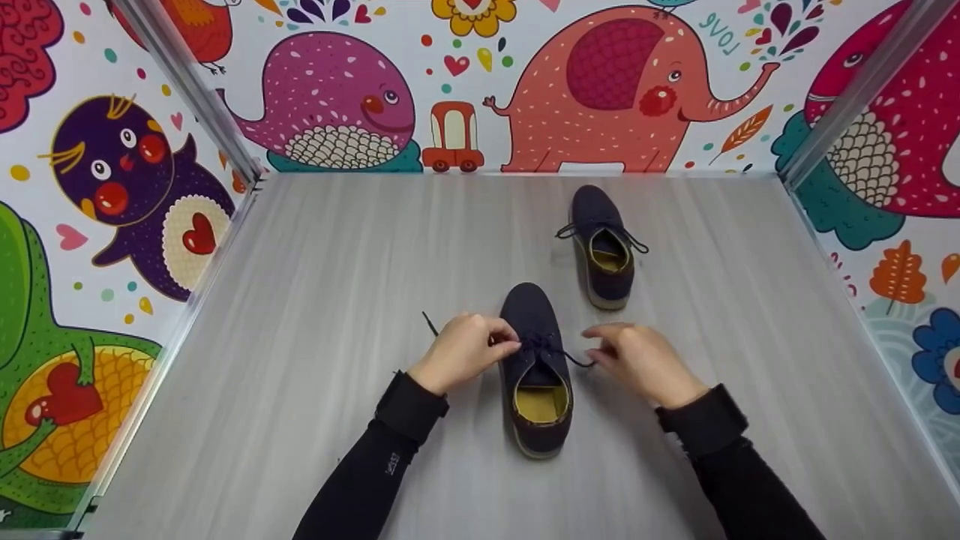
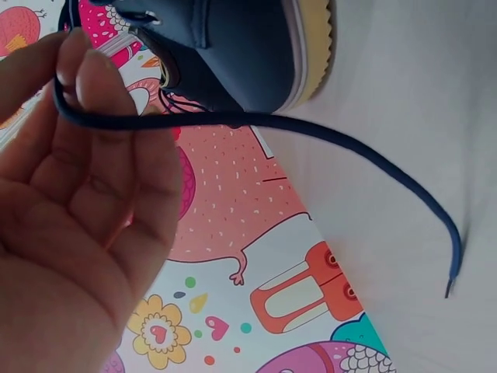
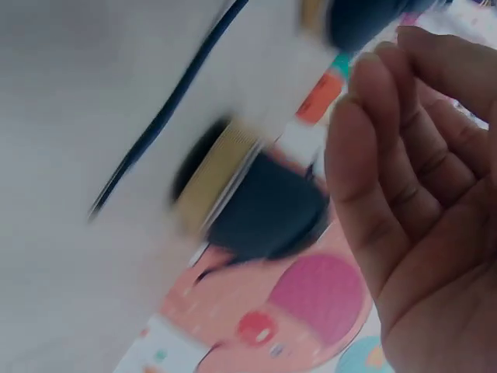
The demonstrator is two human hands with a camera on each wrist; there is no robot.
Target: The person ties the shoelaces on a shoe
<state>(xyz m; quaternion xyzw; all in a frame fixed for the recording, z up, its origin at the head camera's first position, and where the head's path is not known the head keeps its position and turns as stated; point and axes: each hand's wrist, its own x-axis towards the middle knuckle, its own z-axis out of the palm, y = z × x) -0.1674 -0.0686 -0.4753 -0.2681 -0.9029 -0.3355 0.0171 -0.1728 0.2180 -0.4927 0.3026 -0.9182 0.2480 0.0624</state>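
Observation:
A dark navy lace-up shoe [image 1: 529, 309] with a tan inside stands between the two hands, toe pointing away. My left hand [image 1: 463, 351] is at its left side and pinches a shoelace [image 2: 342, 140] between thumb and fingertips; the lace's loose end trails beyond the fingers. To the right of the shoe hovers my right hand [image 1: 649, 364], its fingers loosely bent and nothing between them. Another lace end [image 3: 163, 116] hangs free of that hand in the right wrist view. The laces cross at the shoe's throat, where details are too small to tell.
A matching shoe [image 1: 600, 206], its laces spread out to both sides, stands farther back to the right. The grey wood-grain surface [image 1: 337, 247] is bounded by panels with cartoon animals [image 1: 600, 90] and metal edge posts [image 1: 855, 97].

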